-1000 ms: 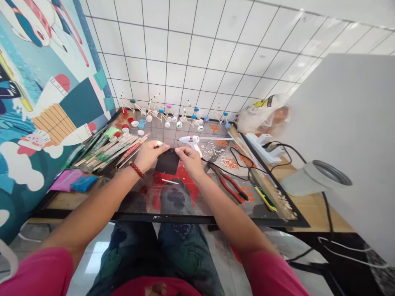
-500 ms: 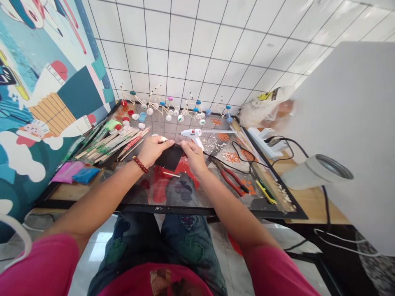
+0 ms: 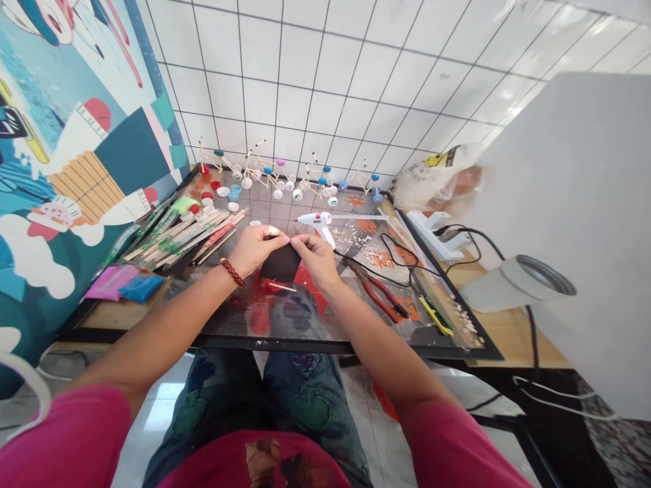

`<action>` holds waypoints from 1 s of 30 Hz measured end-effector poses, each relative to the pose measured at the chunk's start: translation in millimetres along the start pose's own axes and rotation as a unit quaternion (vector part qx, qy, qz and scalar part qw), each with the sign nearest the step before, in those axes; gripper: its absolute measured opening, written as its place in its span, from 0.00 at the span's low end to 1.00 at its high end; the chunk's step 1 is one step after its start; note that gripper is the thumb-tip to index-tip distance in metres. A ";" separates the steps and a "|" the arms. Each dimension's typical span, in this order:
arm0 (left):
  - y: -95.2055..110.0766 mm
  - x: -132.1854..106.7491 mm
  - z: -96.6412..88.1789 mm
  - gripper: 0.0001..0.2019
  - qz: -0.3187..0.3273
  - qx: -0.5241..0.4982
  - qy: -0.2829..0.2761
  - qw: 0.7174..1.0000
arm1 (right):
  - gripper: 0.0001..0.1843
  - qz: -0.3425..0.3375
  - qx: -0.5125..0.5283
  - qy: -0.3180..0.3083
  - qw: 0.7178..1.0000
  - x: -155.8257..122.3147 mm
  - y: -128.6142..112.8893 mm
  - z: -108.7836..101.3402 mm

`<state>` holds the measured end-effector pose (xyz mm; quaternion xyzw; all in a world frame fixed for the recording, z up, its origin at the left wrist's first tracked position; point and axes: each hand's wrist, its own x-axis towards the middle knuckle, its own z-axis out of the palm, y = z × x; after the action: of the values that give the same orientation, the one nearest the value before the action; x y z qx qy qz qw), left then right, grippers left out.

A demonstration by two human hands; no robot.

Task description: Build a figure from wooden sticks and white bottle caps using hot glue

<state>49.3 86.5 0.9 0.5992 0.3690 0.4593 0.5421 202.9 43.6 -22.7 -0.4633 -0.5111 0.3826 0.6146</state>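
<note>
Black sheet [image 3: 281, 264] appears to hang from your left hand [image 3: 255, 247] and right hand [image 3: 316, 259], each grip pinching its top edge, probably to steady it there

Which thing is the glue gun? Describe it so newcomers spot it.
Against the tiled wall stands a black-edged table. On it, just beyond the person's right hand, lies the white glue gun. Its pistol shape and the long pale stick at its back set it apart from the red-handled pliers nearby.
</note>
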 end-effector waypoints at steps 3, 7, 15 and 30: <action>-1.5 0.5 0.0 0.16 -0.004 -0.002 0.020 1.000 | 0.22 0.007 0.022 -0.001 1.000 1.1 3.0 -0.3; -3.3 0.8 1.4 0.16 -0.005 -0.021 0.000 1.000 | 0.23 0.014 0.001 0.002 1.000 3.6 6.5 -3.2; -2.7 0.0 3.9 0.15 -0.029 -0.045 0.008 0.999 | 0.26 0.027 0.028 -0.007 0.999 3.1 5.7 -0.3; 2.3 -1.0 7.0 0.22 -0.087 -0.077 0.014 0.993 | 0.29 0.027 0.053 0.010 0.998 3.8 -1.6 -4.1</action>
<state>55.6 83.1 3.0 0.5148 0.3910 0.4461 0.6189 207.7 45.9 -20.3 -0.4473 -0.4711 0.4208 0.6332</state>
